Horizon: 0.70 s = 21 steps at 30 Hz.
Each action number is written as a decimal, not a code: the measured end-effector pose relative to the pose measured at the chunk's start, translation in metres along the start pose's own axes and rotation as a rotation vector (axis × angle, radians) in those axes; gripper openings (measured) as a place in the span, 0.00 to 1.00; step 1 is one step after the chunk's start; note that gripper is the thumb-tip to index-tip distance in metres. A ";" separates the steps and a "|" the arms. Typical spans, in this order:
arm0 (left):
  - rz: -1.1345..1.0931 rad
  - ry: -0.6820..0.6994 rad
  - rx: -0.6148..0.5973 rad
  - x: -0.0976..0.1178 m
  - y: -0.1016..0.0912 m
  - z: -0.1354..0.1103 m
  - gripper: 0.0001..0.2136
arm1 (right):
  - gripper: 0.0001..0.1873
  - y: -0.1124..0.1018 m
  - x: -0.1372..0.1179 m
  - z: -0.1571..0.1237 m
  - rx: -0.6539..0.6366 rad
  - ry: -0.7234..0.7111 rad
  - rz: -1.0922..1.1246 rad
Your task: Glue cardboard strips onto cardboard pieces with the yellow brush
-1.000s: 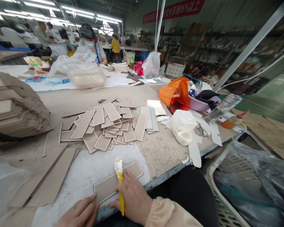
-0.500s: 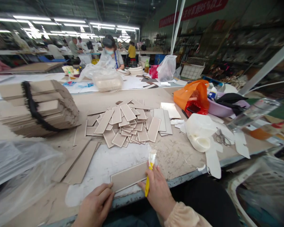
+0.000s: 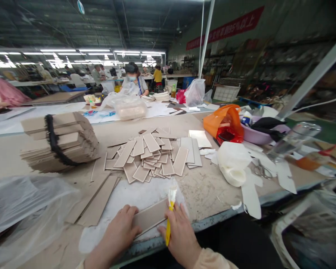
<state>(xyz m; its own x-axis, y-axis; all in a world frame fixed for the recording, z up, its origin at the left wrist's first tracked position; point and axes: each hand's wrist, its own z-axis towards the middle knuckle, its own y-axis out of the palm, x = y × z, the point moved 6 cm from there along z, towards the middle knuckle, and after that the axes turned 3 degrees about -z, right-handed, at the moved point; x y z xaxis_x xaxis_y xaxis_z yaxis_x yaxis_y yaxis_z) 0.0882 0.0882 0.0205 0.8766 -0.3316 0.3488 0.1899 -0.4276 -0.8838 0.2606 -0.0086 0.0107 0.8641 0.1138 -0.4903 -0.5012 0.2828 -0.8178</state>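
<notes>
A flat beige cardboard strip point(image 3: 150, 215) with a pale edge lies at the table's front edge on a white sheet point(image 3: 109, 213). My left hand point(image 3: 120, 228) grips its left end, fingers on the far side and thumb at the near edge. Held in my right hand point(image 3: 180, 231) is a brush point(image 3: 170, 213) with a yellow handle, its white-coated bristles pointing away from me. The fingers of that hand also rest at the strip's right end and hide it. Just beyond lies a loose pile of similar beige cardboard pieces point(image 3: 145, 153).
A strapped bundle of cardboard point(image 3: 61, 142) stands left, near clear plastic sheeting point(image 3: 30, 209) and loose long strips point(image 3: 98, 201). To the right are a cut white plastic jug point(image 3: 232, 160), scissors point(image 3: 263, 170), an orange bag point(image 3: 224, 123) and a lilac basin point(image 3: 257, 136). A person point(image 3: 134, 80) sits across.
My left hand has moved up and right, from the strip's near-left corner onto its left end. My right hand still holds the brush. The camera view has tilted upward.
</notes>
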 end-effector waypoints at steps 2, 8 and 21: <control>0.042 -0.014 -0.027 0.000 0.000 0.005 0.17 | 0.16 0.007 -0.011 0.000 -0.055 -0.054 0.080; 0.085 -0.059 -0.056 -0.003 -0.004 0.013 0.12 | 0.19 0.014 -0.010 0.002 -0.101 -0.076 0.155; -0.842 -0.193 0.001 -0.029 0.014 0.000 0.24 | 0.04 -0.042 0.036 -0.002 0.391 -0.162 0.023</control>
<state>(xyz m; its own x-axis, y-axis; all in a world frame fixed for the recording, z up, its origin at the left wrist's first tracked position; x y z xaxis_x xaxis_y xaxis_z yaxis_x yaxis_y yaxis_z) 0.0653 0.0922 -0.0019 0.5030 0.2439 0.8291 0.8106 -0.4660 -0.3547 0.3125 -0.0187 0.0267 0.8644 0.2639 -0.4280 -0.4926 0.6153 -0.6155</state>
